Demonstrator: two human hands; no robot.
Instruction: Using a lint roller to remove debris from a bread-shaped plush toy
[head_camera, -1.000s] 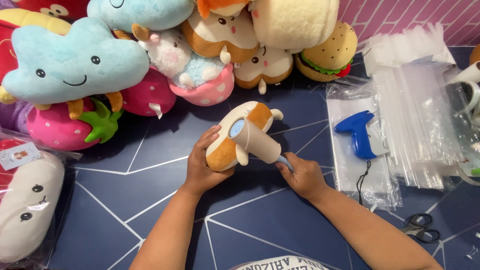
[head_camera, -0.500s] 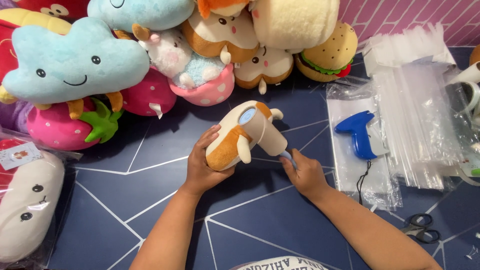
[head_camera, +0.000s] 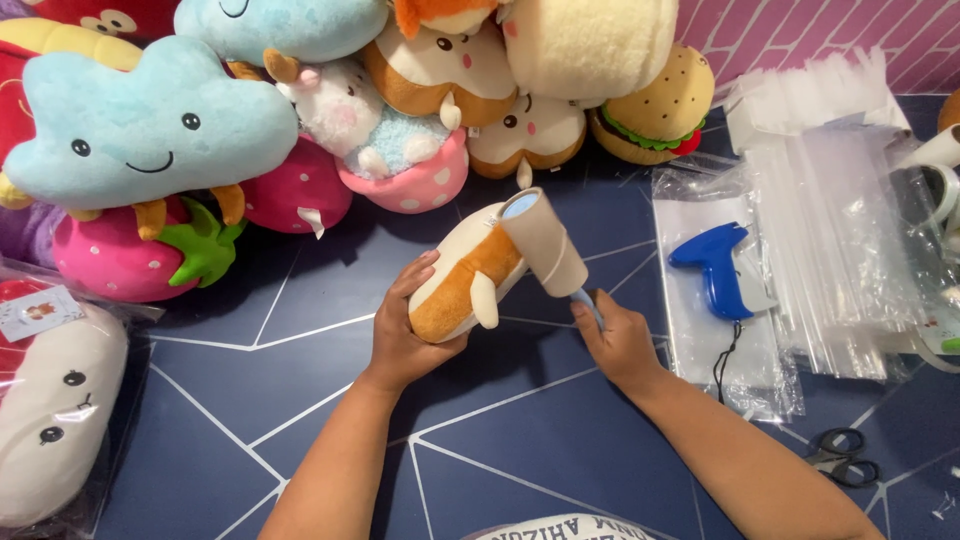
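A clear bag (head_camera: 60, 400) at the left edge holds 1 white plush. Over the navy mat (head_camera: 520, 440) (white lines), the left hand (head_camera: 405, 335) grips a cream-and-tan plush (head_camera: 462, 280); the right hand (head_camera: 615, 335) clasps a lint roller (head_camera: 548, 245) laid against it.

Single head-worn view, looking steeply down and forward from above the person's forearms. Close range: left hand (head_camera: 405, 330) and right hand (head_camera: 618, 340) sit mid-frame, arms entering from the bottom edge. Faces a dark blue bench (head_camera: 520, 440) with white lines; a pile of plush toys (head_camera: 150, 130) lines the far edge, pink brick wall (head_camera: 800, 30) top right. No second view to overlap.
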